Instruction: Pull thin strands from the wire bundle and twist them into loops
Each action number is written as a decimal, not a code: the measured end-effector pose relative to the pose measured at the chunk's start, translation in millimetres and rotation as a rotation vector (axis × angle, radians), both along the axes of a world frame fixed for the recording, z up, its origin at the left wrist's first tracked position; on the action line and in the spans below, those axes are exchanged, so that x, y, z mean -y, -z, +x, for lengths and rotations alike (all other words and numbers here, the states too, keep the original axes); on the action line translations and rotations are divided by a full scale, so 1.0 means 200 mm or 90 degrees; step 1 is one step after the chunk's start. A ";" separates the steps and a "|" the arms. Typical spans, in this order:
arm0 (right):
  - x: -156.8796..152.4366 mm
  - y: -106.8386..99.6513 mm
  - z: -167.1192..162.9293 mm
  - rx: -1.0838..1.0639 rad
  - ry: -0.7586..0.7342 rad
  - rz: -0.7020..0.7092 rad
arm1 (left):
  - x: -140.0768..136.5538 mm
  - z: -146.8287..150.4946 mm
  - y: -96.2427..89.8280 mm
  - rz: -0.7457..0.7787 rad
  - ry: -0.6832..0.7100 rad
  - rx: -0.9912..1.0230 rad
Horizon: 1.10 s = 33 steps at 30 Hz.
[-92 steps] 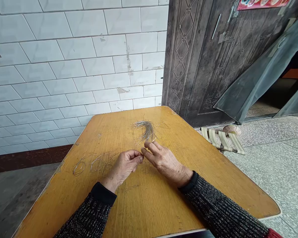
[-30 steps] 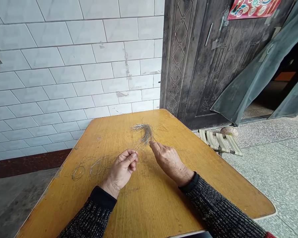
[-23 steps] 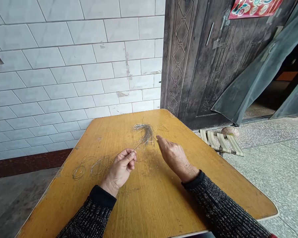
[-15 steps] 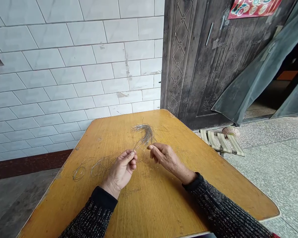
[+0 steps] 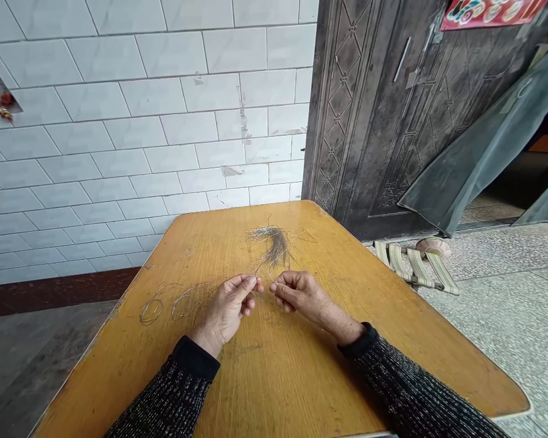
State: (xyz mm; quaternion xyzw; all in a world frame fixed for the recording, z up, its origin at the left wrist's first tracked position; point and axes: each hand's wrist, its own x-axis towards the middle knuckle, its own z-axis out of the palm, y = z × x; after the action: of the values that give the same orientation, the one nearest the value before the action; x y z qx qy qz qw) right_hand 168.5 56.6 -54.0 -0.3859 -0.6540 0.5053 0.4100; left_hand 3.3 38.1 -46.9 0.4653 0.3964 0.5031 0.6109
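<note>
One thin wire [image 5: 257, 269], likely light and springy, best held near its end, sat mid-frame, pinched by your left hand [image 5: 231, 306], your right hand [image 5: 304, 297] pressed fingertip-to-thumb, contents unclear.

Left grip [image 5: 231, 306] and right grip [image 5: 299, 294] face each other, just apart, both pinching.

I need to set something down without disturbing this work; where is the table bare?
Bare wood shows on the table between the left sleeve and right sleeve, and between the right hand and the table's right edge. It is crowded left of the left hand, where wire loops lie, and just past both hands, at the wire bundle.
</note>
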 end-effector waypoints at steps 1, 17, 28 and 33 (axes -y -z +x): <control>0.00 0.00 0.00 0.006 -0.005 -0.002 | 0.00 0.00 0.00 -0.002 0.004 0.003; 0.02 -0.04 0.00 -0.099 0.087 0.035 | 0.02 0.04 0.02 0.025 0.007 -0.096; 0.02 -0.05 0.00 -0.261 0.057 -0.116 | 0.04 0.05 0.01 0.075 0.049 -0.087; 0.02 -0.04 0.00 -0.301 0.096 -0.164 | 0.04 0.06 0.02 0.093 0.051 -0.085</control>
State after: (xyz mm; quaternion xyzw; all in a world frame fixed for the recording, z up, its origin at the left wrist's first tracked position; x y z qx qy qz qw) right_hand 167.6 53.0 -45.1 -0.3541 -0.4398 0.6284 0.5350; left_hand 14.7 30.3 -50.6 0.5568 0.3794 0.4736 0.5671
